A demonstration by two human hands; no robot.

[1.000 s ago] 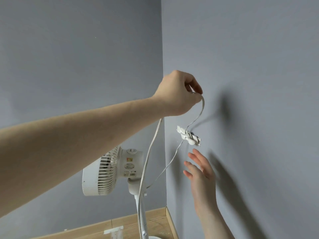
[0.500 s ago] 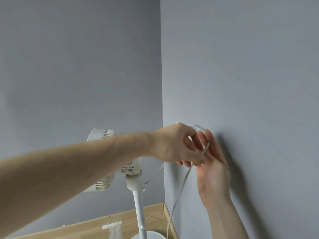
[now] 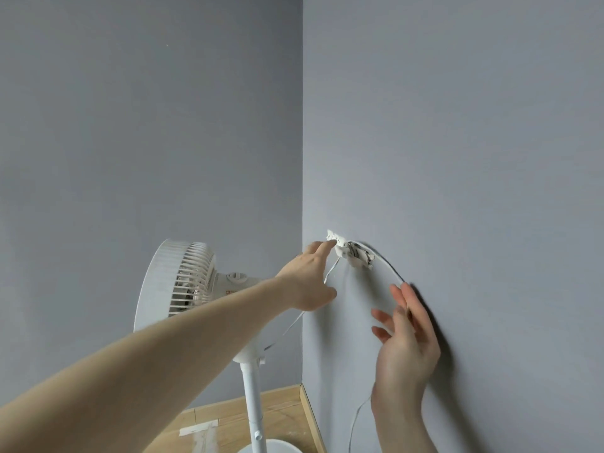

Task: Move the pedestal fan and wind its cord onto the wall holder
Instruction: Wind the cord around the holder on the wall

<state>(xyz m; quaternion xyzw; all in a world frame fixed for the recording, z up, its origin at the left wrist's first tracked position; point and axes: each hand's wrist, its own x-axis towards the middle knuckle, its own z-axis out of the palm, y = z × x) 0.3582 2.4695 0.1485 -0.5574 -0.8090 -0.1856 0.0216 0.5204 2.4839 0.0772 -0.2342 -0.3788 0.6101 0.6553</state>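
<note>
On the grey right-hand wall (image 3: pixel 457 158), just beside the room corner, the small white plastic wall holder (image 3: pixel 354 255) carries several turns of the thin white fan cord (image 3: pixel 389 269). The left hand (image 3: pixel 309 279) reaches to the holder's left end with fingers stretched out, its fingertips (image 3: pixel 328 245) touching that end; a strand of cord runs down past its palm, and whether the thumb pinches it cannot be told. The right hand (image 3: pixel 405 341) is raised lower down, close to the wall, its fingers straight and slightly spread, with the cord arcing down from the holder to its upper fingers; where the cord passes the hand is not clear. Below that hand the cord hangs loose down the wall. The white pedestal fan (image 3: pixel 183 282) stands in the corner on its white pole and round base, head tilted upward, partly hidden by the left forearm. At the foot of both walls runs a light wooden floor (image 3: pixel 281 416) with a strip of pale tape (image 3: pixel 197 429) stuck to it.
</note>
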